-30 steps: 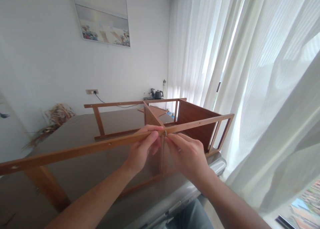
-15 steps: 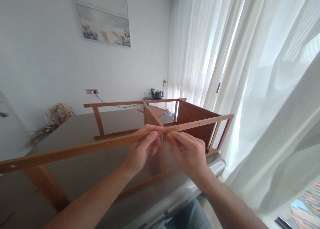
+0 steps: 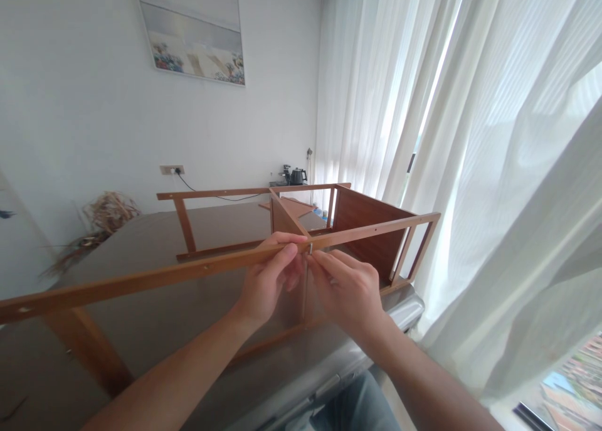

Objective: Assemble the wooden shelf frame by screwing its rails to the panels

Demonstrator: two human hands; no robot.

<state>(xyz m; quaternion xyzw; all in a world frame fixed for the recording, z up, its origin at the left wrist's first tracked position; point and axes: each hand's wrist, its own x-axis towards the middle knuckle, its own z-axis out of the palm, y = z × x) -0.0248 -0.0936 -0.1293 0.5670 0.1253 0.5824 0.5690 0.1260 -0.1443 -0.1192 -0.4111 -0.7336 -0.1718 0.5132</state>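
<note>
Wooden rail [image 3: 188, 271] clenched in the left hand [image 3: 270, 275], right fingertips [image 3: 324, 258] pinching a screw [image 3: 310, 248] at its hole, the rail spanning the front of a frame [image 3: 364, 230] on a table [image 3: 141, 243].

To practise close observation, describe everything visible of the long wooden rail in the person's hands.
The long wooden rail is a narrow reddish-brown strip with drilled holes, tilted, running past the left edge of the view. A metal fastener sits in it near mid-length. The left hand grips the rail; the right hand pinches the fastener.
</note>
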